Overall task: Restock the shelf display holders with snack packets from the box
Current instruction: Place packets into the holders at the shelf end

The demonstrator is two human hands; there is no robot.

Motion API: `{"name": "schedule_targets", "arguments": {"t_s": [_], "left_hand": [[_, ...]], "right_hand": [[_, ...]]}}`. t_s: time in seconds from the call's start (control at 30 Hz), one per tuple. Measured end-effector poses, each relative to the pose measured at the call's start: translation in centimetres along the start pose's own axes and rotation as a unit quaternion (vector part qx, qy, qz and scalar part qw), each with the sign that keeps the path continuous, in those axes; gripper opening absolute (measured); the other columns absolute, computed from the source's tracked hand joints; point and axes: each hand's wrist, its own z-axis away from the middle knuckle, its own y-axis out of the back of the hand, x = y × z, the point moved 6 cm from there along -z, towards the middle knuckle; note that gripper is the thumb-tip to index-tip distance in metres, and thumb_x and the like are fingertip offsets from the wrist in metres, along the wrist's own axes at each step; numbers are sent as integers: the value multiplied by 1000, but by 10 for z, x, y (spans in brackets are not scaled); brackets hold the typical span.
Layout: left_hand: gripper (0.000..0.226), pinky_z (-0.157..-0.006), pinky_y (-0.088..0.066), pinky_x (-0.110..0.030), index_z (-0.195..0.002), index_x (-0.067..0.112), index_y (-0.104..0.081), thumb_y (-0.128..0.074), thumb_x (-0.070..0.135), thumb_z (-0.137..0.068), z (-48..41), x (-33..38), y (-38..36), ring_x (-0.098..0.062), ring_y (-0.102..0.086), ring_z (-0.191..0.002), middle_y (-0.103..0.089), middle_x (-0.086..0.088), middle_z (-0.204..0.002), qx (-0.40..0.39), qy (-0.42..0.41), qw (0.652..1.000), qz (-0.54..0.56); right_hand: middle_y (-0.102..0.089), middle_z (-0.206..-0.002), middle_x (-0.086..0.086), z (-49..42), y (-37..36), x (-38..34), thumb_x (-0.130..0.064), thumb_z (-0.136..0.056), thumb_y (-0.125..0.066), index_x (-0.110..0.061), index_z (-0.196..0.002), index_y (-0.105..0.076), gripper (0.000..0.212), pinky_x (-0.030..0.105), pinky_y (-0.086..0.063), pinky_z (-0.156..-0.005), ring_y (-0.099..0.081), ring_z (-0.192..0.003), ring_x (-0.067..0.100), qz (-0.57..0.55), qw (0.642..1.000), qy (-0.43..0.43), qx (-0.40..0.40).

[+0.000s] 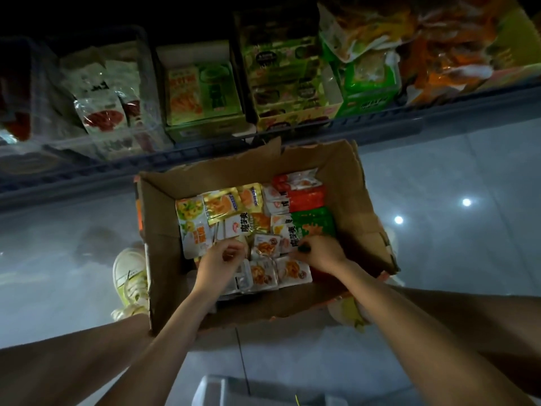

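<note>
An open cardboard box (348, 183) stands on the floor below the shelf, full of snack packets: gold ones (225, 205), white ones with orange print (265, 271), a red pack (304, 194) and a green pack (314, 222). Both my hands are down inside the box. My left hand (219, 259) has its fingers curled among the white packets at the box's left side. My right hand (319, 253) is curled at the edge of the white packets beside the green pack. What each hand actually holds is hidden by the fingers.
The shelf rail (205, 159) runs across above the box, with display holders: a clear bin of red-print packets (96, 112), a green carton (202, 95), a yellow carton (292, 83), heaped orange packets (456, 54). A shoe (131, 276) is left of the box.
</note>
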Motion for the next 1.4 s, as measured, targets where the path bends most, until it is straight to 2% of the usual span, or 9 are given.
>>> {"name": "schedule_targets", "arguments": {"t_s": [0.1,0.3,0.53,0.7,0.8,0.97,1.17,1.3,1.4], "left_hand": [[9,-75,-46,-24,-96,22,-63,-58,16,-93,-1,-10,12,-12,-59,-91,-62,7,-95,22,28,999,21],[16,-82,-53,-37,-84,25,-65,-62,10,-90,0,-27,41,-20,-63,-91,-67,-1,-94,70,60,990,106],[12,-82,-50,-28,-91,18,-67,-60,9,-90,7,-29,57,-9,-62,-88,-67,4,-98,87,57,984,146],[20,-87,-52,-37,-83,25,-64,-59,7,-90,13,-21,55,-18,-62,-92,-65,3,-95,76,53,985,149],[21,-86,-52,-38,-81,25,-63,-59,7,-90,18,-10,53,-20,-62,-91,-65,3,-91,69,39,989,127],[7,-85,-49,-31,-97,17,-62,-59,21,-92,30,22,50,-19,-61,-98,-64,2,-96,58,-10,996,71],[40,-85,-55,-40,-119,9,-56,-63,34,-87,52,65,46,-25,-65,-101,-66,-10,-111,-27,73,929,361],[34,-80,-55,-45,-122,9,-51,-60,18,-90,71,106,38,-27,-68,-94,-68,-11,-108,-72,49,864,496],[34,-68,-57,-39,-121,12,-50,-61,9,-89,74,119,53,-25,-69,-86,-68,-11,-106,-8,18,864,502]], "right_hand": [[-59,-125,2,-1,-27,-20,-49,-82,-67,-16,-125,-55,56,31,-48,-84,-57,-113,23,-37,996,-7,-82],[-57,-127,5,-8,-50,-62,-55,-81,-65,-17,-129,-49,64,33,-48,-83,-56,-114,24,37,997,10,-66],[-63,-124,2,-10,-41,-72,-32,-87,-66,-19,-119,-67,34,30,-51,-86,-60,-110,19,2,1000,30,-4],[-71,-91,0,15,3,-49,-26,-87,-68,-15,-91,-74,14,24,-45,-62,-62,-76,13,-93,993,12,70],[-64,-67,5,34,34,-31,-20,-80,-75,-12,-65,-68,18,32,-42,-61,-57,-63,18,-242,963,-9,116],[-72,-92,15,65,56,-26,-12,-75,-79,1,-95,-70,25,34,-55,-73,-68,-81,25,-491,866,-64,74],[-73,-77,10,109,70,-60,-6,-80,-70,-3,-90,-66,11,31,-59,-60,-70,-70,19,-659,751,-51,10],[-72,-95,14,133,78,-84,-7,-79,-71,-3,-99,-67,21,37,-56,-72,-69,-87,25,-667,744,-29,31],[-73,-94,13,150,96,-98,-8,-81,-71,-3,-97,-69,17,33,-54,-72,-69,-83,23,-611,788,18,78]]}}
